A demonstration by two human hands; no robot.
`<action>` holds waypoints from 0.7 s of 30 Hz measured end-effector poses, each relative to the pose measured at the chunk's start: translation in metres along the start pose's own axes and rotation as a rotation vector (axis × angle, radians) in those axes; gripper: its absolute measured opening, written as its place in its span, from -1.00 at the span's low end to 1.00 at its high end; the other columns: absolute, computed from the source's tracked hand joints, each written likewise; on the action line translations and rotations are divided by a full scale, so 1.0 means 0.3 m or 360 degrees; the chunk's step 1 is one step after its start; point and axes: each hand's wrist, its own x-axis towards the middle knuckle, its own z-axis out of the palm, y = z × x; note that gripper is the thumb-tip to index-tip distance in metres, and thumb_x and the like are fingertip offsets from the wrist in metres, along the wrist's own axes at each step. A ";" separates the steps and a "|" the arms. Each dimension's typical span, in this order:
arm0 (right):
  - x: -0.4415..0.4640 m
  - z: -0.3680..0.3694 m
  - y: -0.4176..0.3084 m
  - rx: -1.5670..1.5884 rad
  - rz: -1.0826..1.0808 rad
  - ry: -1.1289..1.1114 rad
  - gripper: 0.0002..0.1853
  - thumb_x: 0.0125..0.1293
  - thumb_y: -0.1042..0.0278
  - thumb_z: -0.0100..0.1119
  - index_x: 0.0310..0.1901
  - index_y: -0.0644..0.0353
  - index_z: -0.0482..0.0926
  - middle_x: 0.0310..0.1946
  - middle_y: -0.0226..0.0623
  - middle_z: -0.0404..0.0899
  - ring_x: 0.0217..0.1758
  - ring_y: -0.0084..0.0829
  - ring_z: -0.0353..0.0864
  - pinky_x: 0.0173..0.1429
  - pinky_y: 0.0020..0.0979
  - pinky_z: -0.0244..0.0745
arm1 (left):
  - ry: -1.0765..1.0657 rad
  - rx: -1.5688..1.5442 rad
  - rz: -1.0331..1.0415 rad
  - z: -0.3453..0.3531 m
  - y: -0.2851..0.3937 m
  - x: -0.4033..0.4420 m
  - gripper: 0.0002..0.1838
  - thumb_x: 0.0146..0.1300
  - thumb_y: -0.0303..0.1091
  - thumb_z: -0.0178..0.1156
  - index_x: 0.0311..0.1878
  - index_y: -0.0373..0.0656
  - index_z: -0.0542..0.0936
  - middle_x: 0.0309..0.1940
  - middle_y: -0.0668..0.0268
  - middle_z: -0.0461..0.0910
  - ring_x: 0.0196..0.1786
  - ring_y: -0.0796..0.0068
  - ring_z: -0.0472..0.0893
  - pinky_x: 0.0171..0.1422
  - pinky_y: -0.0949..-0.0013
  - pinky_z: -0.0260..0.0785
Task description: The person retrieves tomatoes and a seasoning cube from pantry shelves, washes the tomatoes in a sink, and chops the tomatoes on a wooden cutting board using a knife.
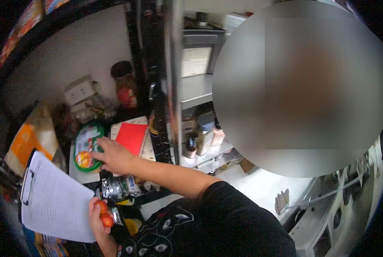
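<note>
My left hand (97,225) is closed around two red tomatoes (103,214) low in the view. Just left of it, at its edge, is a clipboard with a printed sheet (56,201); whether the hand also supports it I cannot tell. My right hand (112,156) reaches across to the left with fingers stretched out over the right edge of a green-rimmed oval tub (88,147). Its fingertips appear to touch the lid, which bears an orange picture. A red square (132,137) lies on a pale sheet beyond this hand.
A jar with a dark lid (123,83) stands behind the tub. Foil-like packets (114,187) lie below my right forearm. An orange-and-white bag (33,137) is at the left. Across a vertical metal post (173,81), bottles (205,132) stand on a shelf. A large oval at upper right is blurred.
</note>
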 end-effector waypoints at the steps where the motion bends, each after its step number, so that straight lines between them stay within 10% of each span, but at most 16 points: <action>1: -0.022 -0.031 -0.017 0.0068 -0.0014 0.0019 -0.47 -0.06 0.32 0.31 0.03 0.04 0.44 0.05 0.02 0.34 0.15 0.01 0.33 0.16 -0.09 0.32 | -0.0080 0.0032 -0.0015 -0.003 0.004 -0.003 -0.68 0.27 -0.31 0.03 0.07 -0.12 0.32 -0.19 0.13 0.47 -0.64 0.42 0.46 -0.65 0.42 0.38; 7: -0.267 -0.287 -0.149 0.0135 -0.0066 -0.0091 -0.50 -0.01 0.39 0.25 0.04 0.09 0.42 0.01 -0.08 0.36 0.07 -0.07 0.40 0.13 -0.20 0.34 | -0.0537 0.0023 -0.0244 0.032 0.016 0.047 -0.59 0.19 -0.37 0.10 0.10 -0.11 0.27 -0.18 0.09 0.47 -0.64 0.36 0.49 -0.64 0.37 0.42; 21: -0.954 -0.680 -0.284 -0.0705 0.1129 0.0448 -0.67 0.04 0.47 0.19 -0.09 0.12 0.52 -0.11 -0.15 0.47 -0.07 -0.14 0.49 -0.02 -0.27 0.46 | -0.1035 0.0192 -0.0292 0.171 -0.051 -0.013 -0.52 0.26 0.04 0.05 0.03 -0.14 0.31 -0.44 0.04 0.51 -0.68 0.31 0.51 -0.70 0.31 0.41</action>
